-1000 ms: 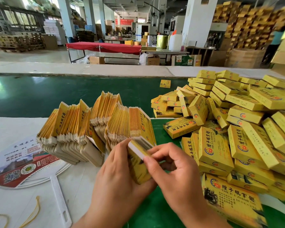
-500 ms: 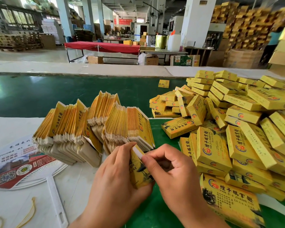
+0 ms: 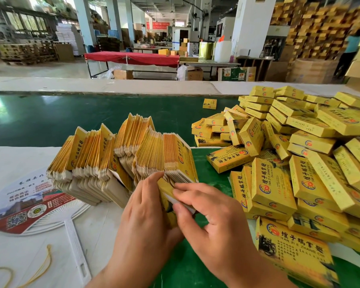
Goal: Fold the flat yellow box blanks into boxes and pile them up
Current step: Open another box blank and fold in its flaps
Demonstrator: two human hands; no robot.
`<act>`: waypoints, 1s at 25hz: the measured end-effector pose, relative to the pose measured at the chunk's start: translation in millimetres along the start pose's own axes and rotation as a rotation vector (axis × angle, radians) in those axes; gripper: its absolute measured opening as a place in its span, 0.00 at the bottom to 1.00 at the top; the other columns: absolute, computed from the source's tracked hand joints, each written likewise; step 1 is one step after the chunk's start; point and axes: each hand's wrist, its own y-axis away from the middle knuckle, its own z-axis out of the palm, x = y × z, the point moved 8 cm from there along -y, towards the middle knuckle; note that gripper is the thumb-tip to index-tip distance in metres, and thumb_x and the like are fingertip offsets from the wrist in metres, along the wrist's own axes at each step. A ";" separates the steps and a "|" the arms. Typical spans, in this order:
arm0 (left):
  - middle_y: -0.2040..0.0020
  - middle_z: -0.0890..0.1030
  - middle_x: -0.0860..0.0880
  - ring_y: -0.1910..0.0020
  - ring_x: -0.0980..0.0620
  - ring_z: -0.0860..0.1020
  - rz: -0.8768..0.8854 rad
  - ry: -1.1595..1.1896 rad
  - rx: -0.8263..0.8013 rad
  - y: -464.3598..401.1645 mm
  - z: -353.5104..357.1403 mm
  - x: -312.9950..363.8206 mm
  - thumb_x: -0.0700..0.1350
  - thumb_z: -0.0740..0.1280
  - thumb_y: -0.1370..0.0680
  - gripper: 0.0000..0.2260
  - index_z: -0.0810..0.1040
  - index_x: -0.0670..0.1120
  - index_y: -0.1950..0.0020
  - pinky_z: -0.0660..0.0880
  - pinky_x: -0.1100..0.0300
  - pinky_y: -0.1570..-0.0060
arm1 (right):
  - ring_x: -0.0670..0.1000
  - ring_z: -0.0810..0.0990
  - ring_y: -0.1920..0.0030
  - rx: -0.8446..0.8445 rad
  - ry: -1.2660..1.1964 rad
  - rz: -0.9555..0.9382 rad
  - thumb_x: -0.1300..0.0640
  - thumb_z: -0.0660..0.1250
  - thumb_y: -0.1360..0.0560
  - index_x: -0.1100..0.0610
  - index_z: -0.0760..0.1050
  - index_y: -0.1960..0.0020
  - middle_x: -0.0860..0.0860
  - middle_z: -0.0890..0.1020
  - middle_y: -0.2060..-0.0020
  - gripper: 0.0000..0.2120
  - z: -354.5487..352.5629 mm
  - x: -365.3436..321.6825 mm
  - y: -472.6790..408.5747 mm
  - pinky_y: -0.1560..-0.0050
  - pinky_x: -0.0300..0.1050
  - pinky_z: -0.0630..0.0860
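Both hands share a grip on one yellow box blank, held upright just in front of the fanned stack of flat blanks. Left hand wraps its back, right hand pinches the white end flap with curled fingers. Pile of folded boxes right on the tabletop; hand fan left.

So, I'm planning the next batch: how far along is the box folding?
A large pile of folded boxes sits at right. One box blank is held by the left hand while the right hand works its flap. Several thick bundles of flat blanks remain.
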 end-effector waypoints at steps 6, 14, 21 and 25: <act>0.43 0.78 0.43 0.45 0.40 0.78 -0.143 0.229 0.003 3.2 6.9 -10.6 0.50 0.73 0.37 0.39 0.59 0.62 0.30 0.76 0.48 0.47 | 0.42 0.81 0.42 -0.033 -0.026 -0.025 0.57 0.71 0.26 0.54 0.82 0.41 0.47 0.83 0.42 0.13 2.3 -0.9 -0.9 0.43 0.40 0.79; 0.56 0.83 0.47 0.58 0.51 0.79 -0.159 0.776 -0.053 -1.3 16.7 -11.0 0.45 0.62 0.22 0.09 0.82 0.52 0.48 0.77 0.61 0.61 | 0.37 0.80 0.42 -0.036 -0.049 0.026 0.59 0.71 0.26 0.57 0.83 0.45 0.45 0.84 0.45 0.11 -12.8 17.7 -6.9 0.44 0.35 0.78; 0.60 0.83 0.51 0.63 0.59 0.79 -0.205 0.756 0.002 -3.1 15.5 -13.9 0.49 0.64 0.23 0.07 0.82 0.54 0.52 0.74 0.69 0.65 | 0.36 0.80 0.43 -0.125 -0.121 0.111 0.56 0.71 0.28 0.50 0.85 0.47 0.42 0.84 0.45 0.11 -12.7 26.7 -6.4 0.45 0.36 0.80; 0.58 0.83 0.48 0.60 0.54 0.81 -0.295 0.875 -0.093 -4.7 25.7 -26.0 0.53 0.67 0.28 0.11 0.82 0.54 0.48 0.78 0.65 0.61 | 0.40 0.82 0.48 -0.101 -0.137 0.158 0.54 0.69 0.26 0.49 0.83 0.44 0.39 0.85 0.51 0.11 -13.9 32.7 -5.1 0.53 0.33 0.80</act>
